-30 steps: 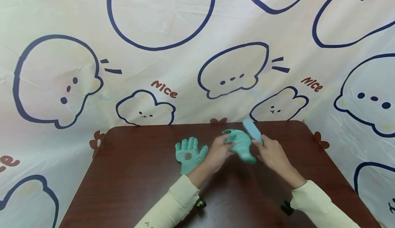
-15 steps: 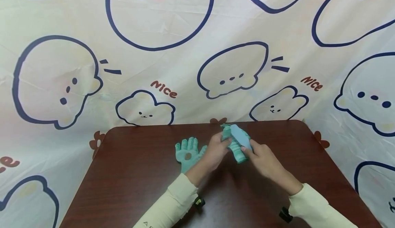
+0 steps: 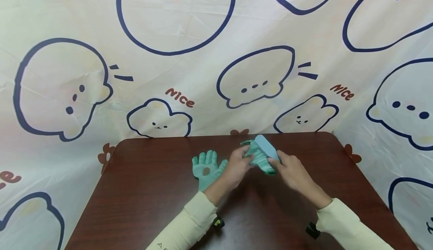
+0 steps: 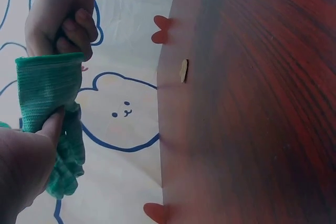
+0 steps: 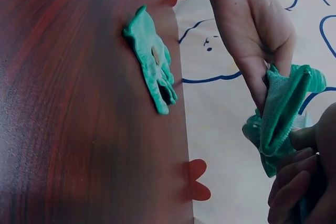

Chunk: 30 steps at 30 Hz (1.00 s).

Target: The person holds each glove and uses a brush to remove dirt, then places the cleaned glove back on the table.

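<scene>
My left hand (image 3: pixel 236 166) grips a green knitted glove (image 3: pixel 261 162) above the far part of the table, thumb on its near side. In the left wrist view the cuff of this glove (image 4: pixel 50 85) faces my right hand (image 4: pixel 60 11). A light blue brush (image 3: pixel 266 146) lies slanted against the glove in the head view, its handle end held by my right hand (image 3: pixel 293 171). Its bristle side is mostly hidden. A second green glove (image 3: pixel 211 175) lies flat to the left, fingers spread away from me, a brown spot on its palm.
The dark brown wooden table (image 3: pixel 142 197) ends at a pale printed curtain (image 3: pixel 203 73) behind and at the sides. In the left wrist view a small flat tan piece (image 4: pixel 184 71) lies near the table's edge.
The brush has gone from the glove's right side onto it, then slightly back to the right. The held glove swings and bends with it. The lying glove has stayed still.
</scene>
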Motion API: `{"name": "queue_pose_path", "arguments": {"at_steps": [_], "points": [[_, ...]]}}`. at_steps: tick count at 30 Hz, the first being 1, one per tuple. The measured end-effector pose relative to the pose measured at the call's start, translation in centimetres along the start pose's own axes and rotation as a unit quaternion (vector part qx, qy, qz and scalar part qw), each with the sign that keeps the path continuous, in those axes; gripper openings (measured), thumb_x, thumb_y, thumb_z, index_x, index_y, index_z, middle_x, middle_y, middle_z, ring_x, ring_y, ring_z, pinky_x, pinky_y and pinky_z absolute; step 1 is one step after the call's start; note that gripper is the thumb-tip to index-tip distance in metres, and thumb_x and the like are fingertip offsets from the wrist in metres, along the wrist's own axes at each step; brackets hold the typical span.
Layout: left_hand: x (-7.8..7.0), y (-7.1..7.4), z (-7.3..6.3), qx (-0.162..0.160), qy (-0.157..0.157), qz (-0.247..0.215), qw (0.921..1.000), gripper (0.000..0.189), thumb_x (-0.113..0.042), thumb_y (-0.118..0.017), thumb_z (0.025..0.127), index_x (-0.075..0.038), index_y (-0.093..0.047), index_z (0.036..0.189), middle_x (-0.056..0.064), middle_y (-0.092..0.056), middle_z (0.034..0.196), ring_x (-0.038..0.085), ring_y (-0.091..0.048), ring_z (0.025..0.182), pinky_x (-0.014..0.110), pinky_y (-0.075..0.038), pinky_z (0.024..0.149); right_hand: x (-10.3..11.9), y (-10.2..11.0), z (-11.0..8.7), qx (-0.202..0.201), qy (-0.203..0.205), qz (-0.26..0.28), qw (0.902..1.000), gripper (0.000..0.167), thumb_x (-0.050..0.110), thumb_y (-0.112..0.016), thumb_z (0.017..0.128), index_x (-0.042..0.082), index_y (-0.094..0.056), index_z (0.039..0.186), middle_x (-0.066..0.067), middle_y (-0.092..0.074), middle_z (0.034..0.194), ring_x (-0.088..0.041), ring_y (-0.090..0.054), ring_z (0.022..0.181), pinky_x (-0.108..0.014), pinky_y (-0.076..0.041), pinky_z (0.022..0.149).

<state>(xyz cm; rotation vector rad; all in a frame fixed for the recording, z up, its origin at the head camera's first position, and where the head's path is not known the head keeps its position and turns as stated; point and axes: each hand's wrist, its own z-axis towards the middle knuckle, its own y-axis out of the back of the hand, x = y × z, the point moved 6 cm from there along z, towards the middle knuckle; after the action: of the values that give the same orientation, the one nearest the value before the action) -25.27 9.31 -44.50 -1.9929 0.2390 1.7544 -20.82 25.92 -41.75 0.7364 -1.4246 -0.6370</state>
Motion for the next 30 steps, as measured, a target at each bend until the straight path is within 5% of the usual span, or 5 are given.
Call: {"name": "queue_pose_path", "arguments": {"at_steps": [10,17,23,26,30], "points": [[-0.3,0.1,-0.1,0.0,-0.006,0.009,0.9999,0.054,-0.002,-0.048,0.105,0.004,-0.033,0.156,0.02,-0.037,0.162,0.03,-0.049,0.141,0.044,-0.05,0.109,-0.5,0.4,0.5,-0.004,-0.011,0.014,0.9998,0.042,0.045,-0.049,0.107,0.004,-0.056,0.113,-0.004,-0.052,0.071,-0.017,-0.049,0.059,-0.027,-0.043,0.05],[-1.3,0.7,-0.4,-0.012,-0.052,0.075,0.9957,0.052,-0.002,-0.051,0.103,0.003,-0.041,0.153,0.016,-0.041,0.161,0.029,-0.045,0.139,0.04,-0.045,0.113,-2.6,2.6,0.6,-0.059,-0.053,0.004,0.9968,0.067,0.055,-0.04,0.107,-0.005,-0.051,0.133,-0.008,-0.047,0.072,-0.018,-0.044,0.056,-0.032,-0.04,0.051],[-1.5,1.2,-0.3,-0.019,-0.037,0.036,0.9985,0.037,-0.006,-0.05,0.104,0.0,-0.059,0.139,0.015,-0.063,0.129,0.014,-0.057,0.101,0.022,-0.052,0.086,-0.9,1.8,-0.2,-0.048,-0.006,0.04,0.998,0.052,0.053,-0.046,0.107,0.003,-0.055,0.117,-0.005,-0.047,0.069,-0.016,-0.045,0.054,-0.029,-0.043,0.049],[-1.4,1.0,-0.3,-0.007,-0.022,-0.005,0.9997,0.031,-0.009,-0.049,0.106,-0.004,-0.063,0.133,0.009,-0.068,0.116,0.01,-0.061,0.097,0.023,-0.055,0.089,0.4,0.7,-0.7,-0.019,0.014,0.054,0.9983,0.047,0.051,-0.048,0.106,0.005,-0.055,0.115,-0.001,-0.043,0.066,-0.013,-0.042,0.052,-0.027,-0.041,0.047],[-1.4,0.7,-0.3,0.014,-0.022,-0.035,0.999,0.034,-0.014,-0.047,0.108,-0.008,-0.061,0.138,0.003,-0.067,0.128,0.011,-0.062,0.11,0.029,-0.055,0.103,1.5,-0.5,-1.0,0.004,0.037,0.037,0.9986,0.042,0.045,-0.049,0.107,0.007,-0.057,0.121,0.002,-0.044,0.067,-0.01,-0.041,0.053,-0.026,-0.039,0.046]]}}
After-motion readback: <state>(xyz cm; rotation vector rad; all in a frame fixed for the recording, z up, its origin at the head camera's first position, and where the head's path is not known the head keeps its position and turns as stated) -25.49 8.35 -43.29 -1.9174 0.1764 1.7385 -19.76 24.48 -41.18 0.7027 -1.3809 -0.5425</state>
